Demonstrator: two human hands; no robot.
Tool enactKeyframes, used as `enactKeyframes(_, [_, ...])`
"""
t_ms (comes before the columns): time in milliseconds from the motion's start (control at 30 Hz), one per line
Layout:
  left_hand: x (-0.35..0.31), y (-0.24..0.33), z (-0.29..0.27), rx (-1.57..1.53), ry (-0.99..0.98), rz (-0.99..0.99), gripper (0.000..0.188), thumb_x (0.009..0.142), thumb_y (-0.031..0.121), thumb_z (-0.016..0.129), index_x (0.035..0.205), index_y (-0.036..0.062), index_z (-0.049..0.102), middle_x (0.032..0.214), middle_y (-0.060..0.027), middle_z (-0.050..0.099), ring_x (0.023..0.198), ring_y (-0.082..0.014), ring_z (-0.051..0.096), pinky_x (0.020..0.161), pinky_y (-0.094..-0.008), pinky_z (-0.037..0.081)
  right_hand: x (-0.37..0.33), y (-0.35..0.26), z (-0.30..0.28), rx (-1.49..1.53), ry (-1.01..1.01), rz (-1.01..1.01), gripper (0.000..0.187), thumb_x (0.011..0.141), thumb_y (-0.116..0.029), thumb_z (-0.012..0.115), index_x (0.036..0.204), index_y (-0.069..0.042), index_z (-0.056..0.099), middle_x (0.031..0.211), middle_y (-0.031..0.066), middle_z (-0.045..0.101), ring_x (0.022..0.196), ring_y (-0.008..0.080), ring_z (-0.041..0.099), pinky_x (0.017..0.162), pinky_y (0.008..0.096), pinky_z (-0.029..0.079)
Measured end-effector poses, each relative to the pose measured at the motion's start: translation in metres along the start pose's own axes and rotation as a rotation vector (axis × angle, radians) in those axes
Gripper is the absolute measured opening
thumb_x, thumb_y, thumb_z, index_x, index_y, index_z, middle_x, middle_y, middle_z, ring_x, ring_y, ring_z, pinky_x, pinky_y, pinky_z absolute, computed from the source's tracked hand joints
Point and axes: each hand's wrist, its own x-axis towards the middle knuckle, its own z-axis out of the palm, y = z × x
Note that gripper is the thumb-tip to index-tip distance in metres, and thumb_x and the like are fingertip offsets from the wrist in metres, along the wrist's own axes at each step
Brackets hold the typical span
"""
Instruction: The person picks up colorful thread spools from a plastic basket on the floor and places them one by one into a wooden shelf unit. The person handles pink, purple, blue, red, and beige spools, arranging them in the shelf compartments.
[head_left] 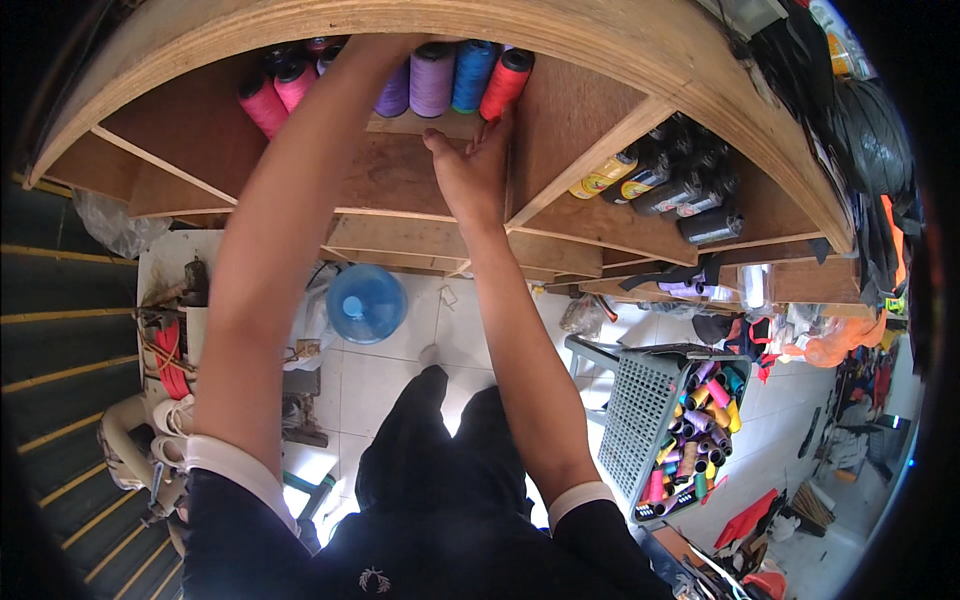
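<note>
Spools of thread stand in a row in a wooden shelf compartment: a pink spool (262, 105), a purple spool (432, 80), a blue spool (473, 76) and a red spool (507, 84), with others behind. My left arm reaches up across the row, and my left hand (396, 43) passes behind the shelf's curved front edge, so its fingers are hidden. Below the red spool is my right hand (472, 172), thumb spread away and fingertips at the spool's lower end.
The wooden shelf (590, 50) has dividers; dark bottles (665, 185) fill the compartment to the right. On the tiled floor stand a blue water jug (367, 303) and a grey basket (640, 400) full of coloured spools. A slatted dark surface (60, 350) lies at left.
</note>
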Motion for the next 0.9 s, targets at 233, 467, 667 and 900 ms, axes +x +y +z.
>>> enactKeyframes(233, [-0.090,0.071,-0.019,-0.463,0.691,-0.202,0.015,0.080,0.014,0.071,0.080,0.0001,0.066,0.077,-0.0131,0.066,0.078,-0.0245,0.063,0.066,-0.0380,0.050,0.007,0.004,-0.003,0.107,0.003,0.010,0.100,0.072,0.005,0.071,0.148,-0.004,0.007,0.152,0.0209,0.021,0.145,0.0289,0.016,0.116,0.0383,0.017])
enactKeyframes(467, [-0.180,0.022,0.033,-0.251,0.989,-0.647,0.054,0.080,0.017,0.076,0.117,-0.0072,0.044,0.113,-0.0204,0.045,0.104,-0.0296,0.046,0.095,-0.0398,0.038,0.001,0.002,-0.008,-0.017,-0.020,0.028,0.093,0.077,0.003,0.068,0.150,-0.004,0.011,0.154,0.0211,0.019,0.145,0.0308,0.019,0.116,0.0405,0.021])
enactKeyframes(667, [-0.182,0.008,0.033,-0.116,0.942,-0.788,0.065,0.080,0.019,0.077,0.120,-0.0104,0.035,0.117,-0.0236,0.035,0.113,-0.0309,0.038,0.097,-0.0411,0.036,-0.034,-0.022,-0.001,0.098,0.047,0.156,0.063,0.085,-0.001,0.063,0.141,0.002,0.036,0.146,0.0207,0.038,0.134,0.0314,0.040,0.110,0.0390,0.035])
enactKeyframes(900, [-0.236,0.094,0.026,-0.953,0.721,-0.667,0.024,0.100,0.024,0.051,0.101,-0.0001,0.056,0.093,-0.0090,0.062,0.090,-0.0221,0.058,0.090,-0.0364,0.042,-0.112,-0.057,-0.034,0.098,-0.297,-0.085,0.030,0.092,-0.014,0.059,0.120,-0.001,0.059,0.124,0.0194,0.059,0.120,0.0339,0.054,0.102,0.0434,0.042])
